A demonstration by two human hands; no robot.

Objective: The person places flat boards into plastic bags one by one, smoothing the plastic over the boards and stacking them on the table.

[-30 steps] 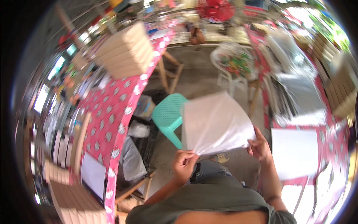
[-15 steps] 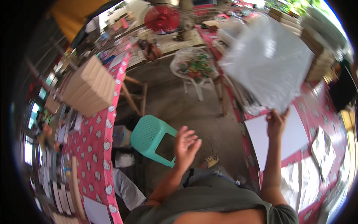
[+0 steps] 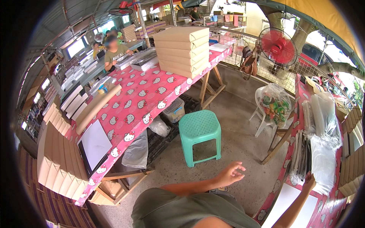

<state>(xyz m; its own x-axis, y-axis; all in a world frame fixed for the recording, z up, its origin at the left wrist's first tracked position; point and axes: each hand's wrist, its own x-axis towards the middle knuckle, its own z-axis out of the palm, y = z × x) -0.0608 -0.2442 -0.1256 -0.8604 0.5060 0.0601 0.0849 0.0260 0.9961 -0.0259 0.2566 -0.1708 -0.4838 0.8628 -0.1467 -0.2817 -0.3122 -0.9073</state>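
Observation:
My left hand [image 3: 230,174] is held in front of my body over the floor, holding nothing, its fingers apart and slightly curled. At the right-hand table, my right hand [image 3: 309,183] has its fingers closed on the near edge of a clear plastic sheet or bag [image 3: 323,161]. That plastic lies across a pile of plastic-covered, dark-edged flat items [image 3: 301,152]. Below my right wrist rests a large white sheet [image 3: 287,208], partly covered by the forearm.
A green plastic stool [image 3: 199,125] stands ahead. Left is a pink-covered table [image 3: 142,91] bearing a stack of brown paper-wrapped packs [image 3: 182,51] and a cardboard roll [image 3: 98,108]. A white chair [image 3: 259,100] holds a bag of colourful scraps. A person [image 3: 116,53] sits far left.
The plastic sheet, raised by my right hand earlier, has come down onto the pile. My view has swung left, showing more of the left table. My left hand still holds nothing.

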